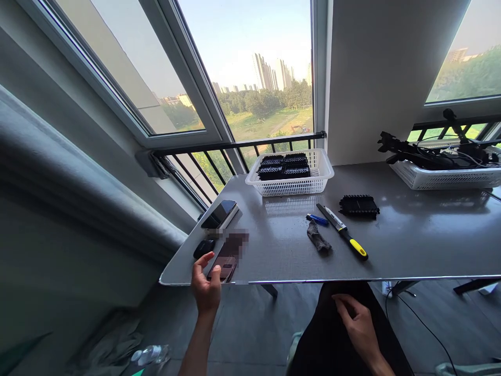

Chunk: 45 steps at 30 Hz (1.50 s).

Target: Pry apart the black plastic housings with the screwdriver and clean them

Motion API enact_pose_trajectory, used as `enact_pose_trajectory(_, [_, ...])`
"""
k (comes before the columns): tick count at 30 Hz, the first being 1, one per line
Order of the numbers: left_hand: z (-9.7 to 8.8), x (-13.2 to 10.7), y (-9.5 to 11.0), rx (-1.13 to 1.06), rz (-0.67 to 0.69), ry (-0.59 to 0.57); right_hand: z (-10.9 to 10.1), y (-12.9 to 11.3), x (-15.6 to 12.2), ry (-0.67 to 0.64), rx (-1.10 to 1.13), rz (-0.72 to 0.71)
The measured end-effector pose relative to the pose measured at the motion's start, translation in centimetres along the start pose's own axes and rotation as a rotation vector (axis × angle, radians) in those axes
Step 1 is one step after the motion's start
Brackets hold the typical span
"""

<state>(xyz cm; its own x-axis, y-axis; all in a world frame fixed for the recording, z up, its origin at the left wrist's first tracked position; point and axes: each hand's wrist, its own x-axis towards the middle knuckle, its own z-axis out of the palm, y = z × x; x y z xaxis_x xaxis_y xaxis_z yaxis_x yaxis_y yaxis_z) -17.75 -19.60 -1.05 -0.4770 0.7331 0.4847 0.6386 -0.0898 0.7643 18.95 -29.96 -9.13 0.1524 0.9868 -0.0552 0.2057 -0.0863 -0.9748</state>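
My left hand is at the table's front left edge, its fingers apart and loosely curled. It touches or nearly touches a flat dark brown item, perhaps a phone or wallet, whose far part is pixelated. Just beyond the fingers lies a small black rounded case. My right hand rests on my dark-trousered thigh with relaxed fingers and nothing in it. On the table lie a file with a black and yellow handle, a blue utility knife, a crumpled grey cloth and a black toothed plastic part.
A white basket by the window holds several black toothed parts. Another white basket at the right holds black gear and cables. A phone lies on a pale box at the left. A plastic bottle lies on the floor.
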Motion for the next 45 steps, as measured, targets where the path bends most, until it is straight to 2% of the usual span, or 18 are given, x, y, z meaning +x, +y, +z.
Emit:
enact_pose_trajectory(12, [0.0,0.9,-0.2,-0.006,-0.079,-0.064,0.0,-0.1,-0.1,-0.021,-0.013,0.004])
enact_pose_trajectory(19, [0.1,1.3,0.3,0.149,0.002,-0.128,0.0,0.1,-0.1,-0.024,-0.025,-0.008])
enact_pose_trajectory(22, [-0.2,1.2,1.0,0.16,-0.037,-0.2,0.0,0.1,0.0,-0.009,-0.025,-0.024])
enact_pose_trajectory(29, [-0.4,2.6,2.8,0.461,-0.041,-0.464,0.1,-0.9,-0.1,0.032,-0.011,-0.046])
enact_pose_trajectory(32, [-0.1,4.0,3.7,0.547,-0.098,-0.523,0.1,-1.2,-0.2,0.03,0.007,-0.042])
enact_pose_trajectory(35, [0.3,4.7,4.8,0.64,-0.119,-0.551,0.3,-1.3,-0.7,-0.034,0.033,-0.018])
enact_pose_trajectory(37, [0.4,4.0,5.6,0.649,-0.104,-0.527,0.6,-1.7,-1.1,-0.087,0.062,-0.01])
enact_pose_trajectory(39, [0.6,2.2,6.6,0.609,-0.101,-0.468,1.1,-2.6,-1.3,-0.134,0.098,-0.022])
enact_pose_trajectory(42, [1.1,-2.3,8.8,0.467,-0.086,-0.409,2.0,-5.0,-0.9,-0.2,0.173,-0.046])
enact_pose_trajectory(45, [2.3,-7.5,11.7,0.255,-0.029,-0.402,2.9,-8.0,0.7,-0.227,0.322,-0.014])
